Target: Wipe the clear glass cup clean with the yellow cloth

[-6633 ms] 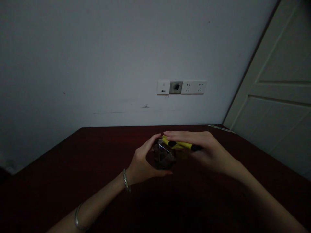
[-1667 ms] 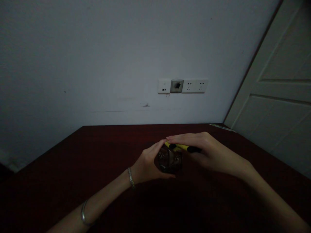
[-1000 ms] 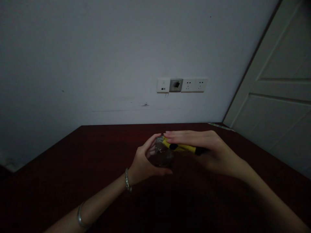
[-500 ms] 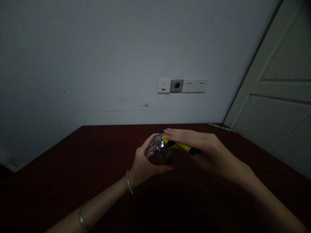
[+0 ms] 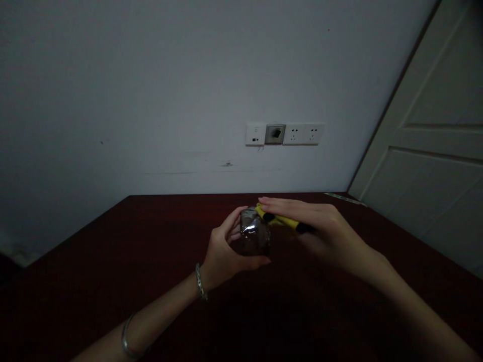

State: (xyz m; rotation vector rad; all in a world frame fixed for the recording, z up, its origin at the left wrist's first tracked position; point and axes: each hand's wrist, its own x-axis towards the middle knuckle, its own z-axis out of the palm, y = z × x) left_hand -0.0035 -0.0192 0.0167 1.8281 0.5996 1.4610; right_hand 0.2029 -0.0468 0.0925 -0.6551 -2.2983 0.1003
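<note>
Below the frame's centre, a clear container is held by the left grip, best kept steady while the yellow-and-black cloth, grasped by the right grip, is pressed evenly against its top.

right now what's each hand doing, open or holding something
Left hand: curled around a shiny clear object.
Right hand: holding a yellow-and-black cloth at the object's top.
</note>
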